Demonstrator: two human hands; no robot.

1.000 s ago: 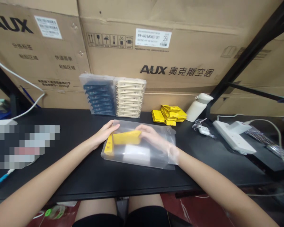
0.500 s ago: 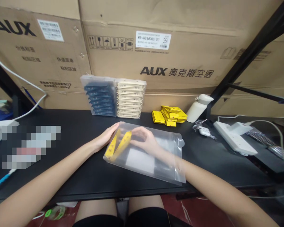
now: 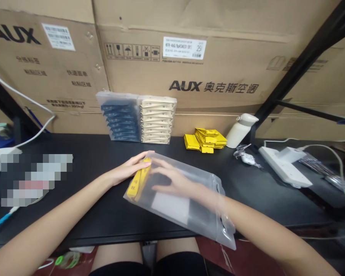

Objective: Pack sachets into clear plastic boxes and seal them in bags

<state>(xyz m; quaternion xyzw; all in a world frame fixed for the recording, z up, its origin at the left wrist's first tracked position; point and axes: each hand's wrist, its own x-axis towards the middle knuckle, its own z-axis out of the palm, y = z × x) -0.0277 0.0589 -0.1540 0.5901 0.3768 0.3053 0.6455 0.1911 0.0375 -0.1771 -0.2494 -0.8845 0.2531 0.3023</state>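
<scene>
One clear bag (image 3: 201,222), yellow packets (image 3: 138,179) at its left end

Brown cardboard (image 3: 232,57) fills the back, printed AUX. Before it runs the black bench (image 3: 103,214). The bag lies slantwise at the front, its near right corner reaching past the bench's edge in this view; the yellow packets stand inside along its left end. A blue pack (image 3: 119,119) and a cream pack (image 3: 156,120) stand upright side by side behind it. The right hand (image 3: 168,178) is inside the bag, fingers spread and grasping nothing, fingertips near the packets. The left hand (image 3: 135,165) grips the bag's far left corner from outside, thumb over the packets' upper end. A white bottle (image 3: 237,132) leans beside a yellow pile (image 3: 205,140). A white patch (image 3: 171,207) shows at the bag's middle; inside or outside, I cannot tell.
</scene>
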